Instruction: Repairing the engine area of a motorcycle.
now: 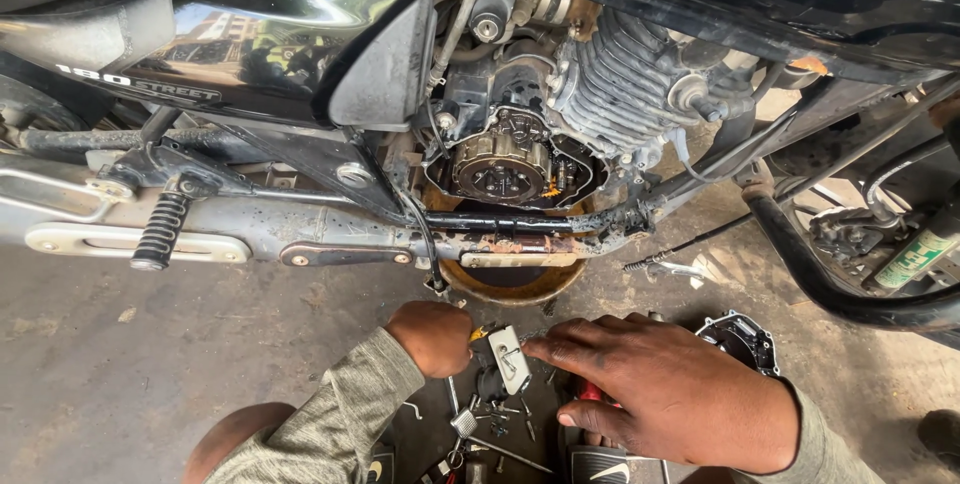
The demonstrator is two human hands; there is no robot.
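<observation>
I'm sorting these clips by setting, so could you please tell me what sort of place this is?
Probably a motorcycle repair spot on bare concrete. A motorcycle stands with its clutch uncovered, a drain pan beneath, and loose hand tools lie under the left hand and right hand.

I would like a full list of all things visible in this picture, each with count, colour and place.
motorcycle: one, black, across the top
open engine clutch: one, rusty brown, centre
drain pan: one, brown, under the engine
engine cover: one, black, on the floor at right
foot peg: one, black, at left
small part: one, white, between the hands
loose tools: several, metal, on the floor below
left hand: closed in a fist, grey sleeve
right hand: fingers spread, touching the small part
</observation>
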